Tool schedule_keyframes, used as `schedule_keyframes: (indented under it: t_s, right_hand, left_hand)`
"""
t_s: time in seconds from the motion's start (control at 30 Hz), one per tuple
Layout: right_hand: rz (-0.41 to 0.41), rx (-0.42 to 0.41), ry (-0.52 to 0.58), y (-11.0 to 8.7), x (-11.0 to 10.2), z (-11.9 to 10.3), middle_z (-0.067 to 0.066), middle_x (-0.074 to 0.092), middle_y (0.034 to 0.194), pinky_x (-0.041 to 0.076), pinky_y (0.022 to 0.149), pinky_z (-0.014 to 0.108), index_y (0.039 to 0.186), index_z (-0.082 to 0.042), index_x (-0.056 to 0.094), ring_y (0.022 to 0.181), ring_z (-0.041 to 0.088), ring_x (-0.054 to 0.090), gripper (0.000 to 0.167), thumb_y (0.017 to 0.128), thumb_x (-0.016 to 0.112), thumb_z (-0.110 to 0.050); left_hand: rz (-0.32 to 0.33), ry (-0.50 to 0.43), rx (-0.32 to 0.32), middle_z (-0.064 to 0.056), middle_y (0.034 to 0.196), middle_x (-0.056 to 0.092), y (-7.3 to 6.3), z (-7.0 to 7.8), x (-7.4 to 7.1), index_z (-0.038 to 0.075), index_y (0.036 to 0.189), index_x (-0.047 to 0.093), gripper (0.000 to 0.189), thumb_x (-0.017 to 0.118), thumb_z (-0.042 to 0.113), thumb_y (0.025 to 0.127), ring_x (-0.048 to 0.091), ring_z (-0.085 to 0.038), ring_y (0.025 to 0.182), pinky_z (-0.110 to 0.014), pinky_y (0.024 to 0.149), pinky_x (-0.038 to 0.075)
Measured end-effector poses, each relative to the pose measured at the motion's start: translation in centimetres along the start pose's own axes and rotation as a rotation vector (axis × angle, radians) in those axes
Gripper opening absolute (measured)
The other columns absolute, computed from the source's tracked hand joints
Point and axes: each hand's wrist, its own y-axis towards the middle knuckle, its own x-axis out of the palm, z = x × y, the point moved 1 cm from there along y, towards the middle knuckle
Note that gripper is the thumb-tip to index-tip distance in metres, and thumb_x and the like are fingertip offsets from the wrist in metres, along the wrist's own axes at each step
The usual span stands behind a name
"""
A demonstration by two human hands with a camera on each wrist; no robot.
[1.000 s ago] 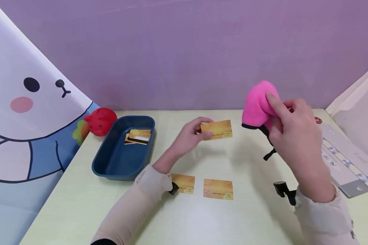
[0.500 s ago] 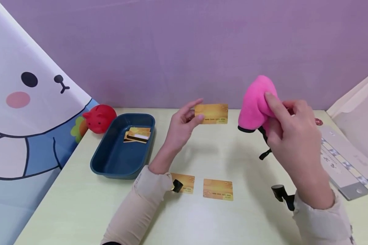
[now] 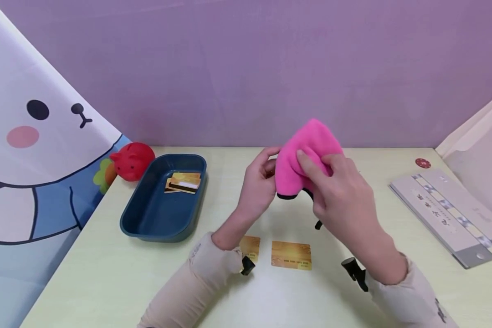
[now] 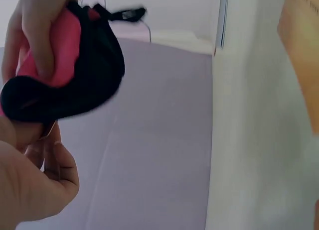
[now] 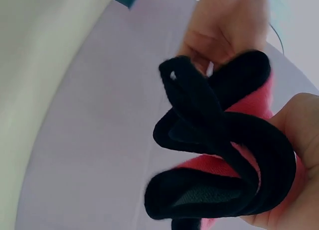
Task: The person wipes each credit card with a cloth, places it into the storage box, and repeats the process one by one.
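The right hand (image 3: 344, 196) pinched fuzzy, crumpled pink cloth (image 3: 311, 139) with thick black edging (image 5: 279, 160); whether the left hand (image 3: 257, 184) gripped anything was hidden.

On the right of the frame, the grey box (image 3: 451, 217) carries dark Chinese characters and faint lettering, both too unclear to read. Just above, the red chip (image 3: 422, 163) seems to show "10". At lower centre, the gold card's (image 3: 291, 255) printed row is illegible.
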Motion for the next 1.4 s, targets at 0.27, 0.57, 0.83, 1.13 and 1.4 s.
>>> schedule_keyframes:
  t_s: [0.27,0.57,0.83,1.13,1.4]
  right_hand:
    - [-0.038,0.042,-0.023,-0.1,0.2,0.3,0.024,0.06,0.105,0.05,0.05,0.053,0.133,-0.02,0.066,0.085,0.041,0.056,0.053,0.084,0.07,0.0]
    - [-0.09,0.117,-0.056,0.0,0.1,1.1,0.027,0.059,0.106,0.05,0.048,0.053,0.136,-0.02,0.063,0.088,0.043,0.057,0.052,0.087,0.068,-0.003]
    - [-0.086,0.292,-0.084,0.1,-1.0,4.1,0.027,0.057,0.103,0.043,0.048,0.058,0.137,-0.021,0.063,0.09,0.041,0.054,0.05,0.091,0.059,-0.003]
    - [0.05,0.242,-0.041,0.5,-1.8,3.4,0.027,0.058,0.099,0.044,0.05,0.057,0.137,-0.02,0.063,0.087,0.04,0.055,0.046,0.093,0.061,-0.009]
    - [0.028,-0.033,0.021,0.1,0.1,0.4,0.024,0.061,0.097,0.051,0.051,0.051,0.13,-0.016,0.067,0.081,0.04,0.057,0.05,0.082,0.078,-0.004]
  left_hand:
    - [-0.043,-0.035,-0.015,-0.024,0.122,0.069,-0.6,0.3,0.6,0.002,0.136,0.055,0.041,0.058,-0.008,0.096,0.069,-0.029,0.11,-0.022,0.082,0.053]
    - [-0.036,-0.028,-0.002,-0.027,0.109,0.071,-0.4,0.5,0.3,0.007,0.138,0.048,0.042,0.059,-0.002,0.098,0.067,-0.009,0.085,-0.022,0.077,0.051]
    - [0.112,-0.014,-0.016,-0.008,0.087,0.072,0.3,0.7,-1.6,0.012,0.138,0.054,0.043,0.065,0.006,0.097,0.049,-0.012,0.068,-0.024,0.064,0.039]
    - [0.175,-0.015,-0.013,-0.016,0.092,0.073,0.5,0.5,-1.8,0.007,0.134,0.056,0.038,0.064,0.004,0.097,0.053,-0.012,0.073,-0.023,0.065,0.039]
    - [0.08,-0.013,-0.014,-0.027,0.098,0.071,-0.3,-0.1,-0.1,0.008,0.133,0.054,0.04,0.056,-0.007,0.097,0.064,-0.009,0.077,-0.023,0.067,0.048]
